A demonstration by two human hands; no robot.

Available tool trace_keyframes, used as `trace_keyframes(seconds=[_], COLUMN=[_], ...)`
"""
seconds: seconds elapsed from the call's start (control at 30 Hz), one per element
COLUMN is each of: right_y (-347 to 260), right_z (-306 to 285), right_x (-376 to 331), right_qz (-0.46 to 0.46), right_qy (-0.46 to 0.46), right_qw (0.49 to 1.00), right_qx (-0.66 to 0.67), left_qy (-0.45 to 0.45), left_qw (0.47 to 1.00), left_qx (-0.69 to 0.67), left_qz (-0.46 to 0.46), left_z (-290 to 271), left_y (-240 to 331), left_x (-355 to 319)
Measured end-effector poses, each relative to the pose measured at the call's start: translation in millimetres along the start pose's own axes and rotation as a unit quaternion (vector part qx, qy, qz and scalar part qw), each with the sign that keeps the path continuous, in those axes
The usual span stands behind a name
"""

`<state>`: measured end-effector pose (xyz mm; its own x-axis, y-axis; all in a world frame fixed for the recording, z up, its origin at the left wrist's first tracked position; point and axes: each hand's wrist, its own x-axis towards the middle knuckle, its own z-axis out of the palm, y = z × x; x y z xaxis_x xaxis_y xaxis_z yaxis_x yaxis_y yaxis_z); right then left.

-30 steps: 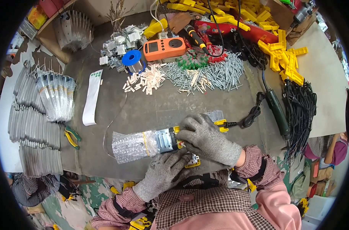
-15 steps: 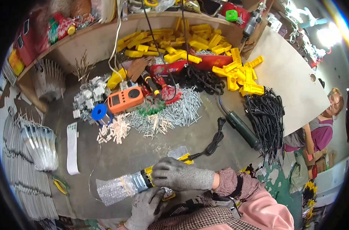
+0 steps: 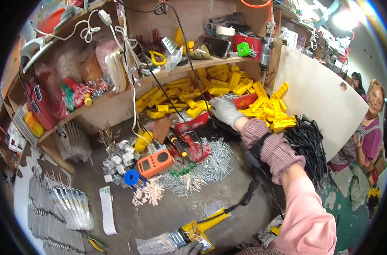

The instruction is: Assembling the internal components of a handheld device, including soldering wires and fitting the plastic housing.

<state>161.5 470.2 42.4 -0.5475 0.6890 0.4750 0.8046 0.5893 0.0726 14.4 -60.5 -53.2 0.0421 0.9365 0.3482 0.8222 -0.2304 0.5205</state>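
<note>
My right hand point(image 3: 225, 111), in a grey knit glove, reaches far across the bench to a red tray point(image 3: 193, 123). Its fingers bend down at the tray and their tips are hidden, so a grip cannot be made out. Beside it lie several yellow plastic shells point(image 3: 221, 87). At the lower edge my left hand point(image 3: 191, 248), gloved alike and partly cut off, has its fingers closed against the near side of an opened yellow plastic housing point(image 3: 197, 231). Wires show inside that housing; a black cord point(image 3: 246, 195) leaves one end, and a bubble-wrapped metal part point(image 3: 161, 243) extends from the other.
Mid-bench are screws point(image 3: 214, 163), an orange meter point(image 3: 156, 163), a blue spool point(image 3: 131, 177) and pale small pieces point(image 3: 148, 192). Black cords point(image 3: 308, 148) are heaped at right. Wrapped metal parts point(image 3: 72, 208) and pliers point(image 3: 96, 244) lie left. Cables hang from above. Another person point(image 3: 367, 136) is at far right.
My right hand has left the yellow housing and stretched forward to the red tray. My left hand stays by the housing, lower in the picture. The view has tilted up, showing more shelf.
</note>
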Motion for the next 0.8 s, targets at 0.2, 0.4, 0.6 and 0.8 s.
trace_keyframes(seconds=[0.2, 0.4, 0.6, 0.8], right_y=[-4.0, -4.3, 26.0, 106.6], right_z=[37.2, 15.0, -19.1, -74.1], right_x=[63.5, 86.2, 59.1, -47.8], right_qz=[0.124, 0.184, 0.057, 0.081], right_qy=[-0.181, -0.237, -0.043, 0.164], right_qw=[0.972, 0.947, 0.996, 0.98], right_qx=[-0.087, 0.114, 0.056, 0.073], left_qy=[-0.002, -0.118, -0.082, -0.072], left_qw=[1.0, 0.992, 0.995, 0.997], left_qx=[-0.003, -0.053, -0.038, -0.007], left_qz=[0.01, -0.012, -0.028, 0.01], left_z=[10.4, 14.9, -15.6, 4.3], left_y=[-3.4, -24.2, -11.4, -14.6], left_x=[-4.4, -8.1, 8.7, 0.5])
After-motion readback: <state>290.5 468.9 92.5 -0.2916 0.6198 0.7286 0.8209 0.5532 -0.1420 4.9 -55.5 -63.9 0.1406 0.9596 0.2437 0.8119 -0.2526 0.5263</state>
